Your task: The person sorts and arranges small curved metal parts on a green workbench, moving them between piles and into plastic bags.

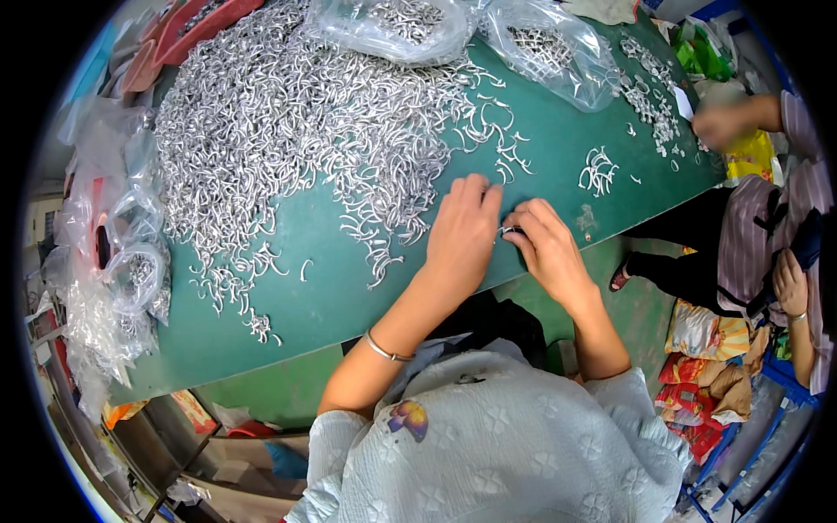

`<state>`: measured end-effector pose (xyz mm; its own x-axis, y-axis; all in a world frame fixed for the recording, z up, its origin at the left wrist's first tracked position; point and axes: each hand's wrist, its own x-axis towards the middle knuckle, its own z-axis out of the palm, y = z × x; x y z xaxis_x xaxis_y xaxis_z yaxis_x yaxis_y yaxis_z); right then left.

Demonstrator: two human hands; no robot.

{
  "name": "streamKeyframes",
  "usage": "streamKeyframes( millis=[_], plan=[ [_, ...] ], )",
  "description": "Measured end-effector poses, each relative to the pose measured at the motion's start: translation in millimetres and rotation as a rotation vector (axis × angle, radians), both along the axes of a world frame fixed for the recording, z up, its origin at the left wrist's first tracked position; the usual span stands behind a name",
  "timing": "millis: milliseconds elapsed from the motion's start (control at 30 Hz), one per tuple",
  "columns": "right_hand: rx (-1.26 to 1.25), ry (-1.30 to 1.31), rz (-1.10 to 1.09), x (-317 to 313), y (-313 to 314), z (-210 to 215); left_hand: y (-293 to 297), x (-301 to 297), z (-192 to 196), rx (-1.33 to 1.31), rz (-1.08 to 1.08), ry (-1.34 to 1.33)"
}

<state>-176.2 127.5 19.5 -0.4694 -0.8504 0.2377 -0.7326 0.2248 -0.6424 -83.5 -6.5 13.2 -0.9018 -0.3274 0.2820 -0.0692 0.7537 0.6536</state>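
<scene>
green tabletop (331, 305) below, right hand (551, 251) pinches a silver piece (507, 230); curled left hand's (465, 228) grip hidden.

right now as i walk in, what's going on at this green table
A person's right hand pinches a small silvery piece over the table edge, with the left hand close beside it; its grip is hidden. A big heap of curved metal pieces spreads ahead and to the left. A small separate cluster lies to the right, nearer another person.
</scene>
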Motion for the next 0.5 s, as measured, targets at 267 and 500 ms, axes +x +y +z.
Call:
streamKeyframes(
  millis=[267,500],
  plan=[
    [-0.004,-0.123,-0.022,3,8,4,17,47,7,0.639,0.031,-0.011],
    [-0.111,-0.175,-0.005,20,-8,-6,28,53,3,1.350,0.141,0.001]
  ],
)
